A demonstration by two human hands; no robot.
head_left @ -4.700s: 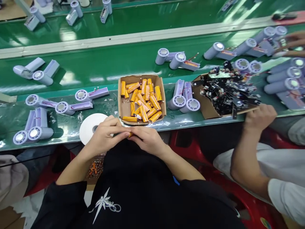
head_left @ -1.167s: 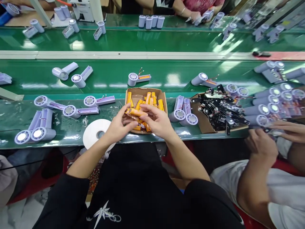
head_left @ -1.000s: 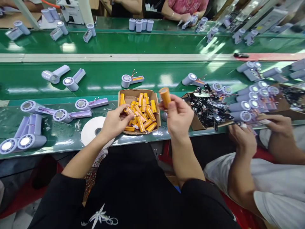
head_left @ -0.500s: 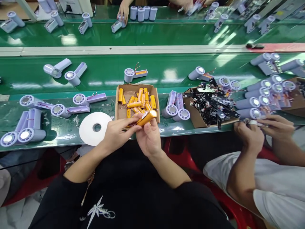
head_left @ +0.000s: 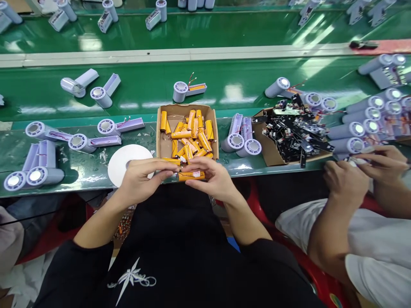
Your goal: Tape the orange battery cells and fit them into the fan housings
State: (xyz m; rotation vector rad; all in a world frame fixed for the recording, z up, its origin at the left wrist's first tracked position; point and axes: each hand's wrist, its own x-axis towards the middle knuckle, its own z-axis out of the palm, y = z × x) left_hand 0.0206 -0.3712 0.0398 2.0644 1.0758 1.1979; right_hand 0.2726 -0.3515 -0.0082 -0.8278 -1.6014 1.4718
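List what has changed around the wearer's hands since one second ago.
The right hand has brought the glossy orange cylinder from the right edge of the brown cardboard box to its front, tipping it from upright to level. The left hand moved from over the box to the cylinder's left end. The flat white disc stayed left of the box.

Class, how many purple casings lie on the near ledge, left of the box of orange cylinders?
5: the far-left casing, one beside it, one behind these two, one right of that, one behind the white roll. None looks hidden.
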